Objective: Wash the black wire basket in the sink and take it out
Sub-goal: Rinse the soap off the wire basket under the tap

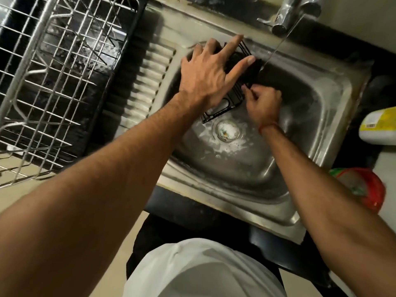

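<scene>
The black wire basket [233, 99] leans in the far left part of the steel sink [321, 116], above the foamy drain [227, 130]. My left hand [205, 71] lies over its top with fingers spread, pressing on it and hiding much of it. My right hand [262, 105] is closed at the basket's right edge; whether it pinches the wire or holds something small is not visible. A thin stream of water [276, 50] runs from the tap [289, 13] onto the basket's far right corner.
A metal dish rack [53, 82] on a black tray fills the left side, beside the ribbed drainboard [147, 82]. A white and yellow bottle [379, 127] and a red and green pack [362, 187] sit on the counter to the right of the sink.
</scene>
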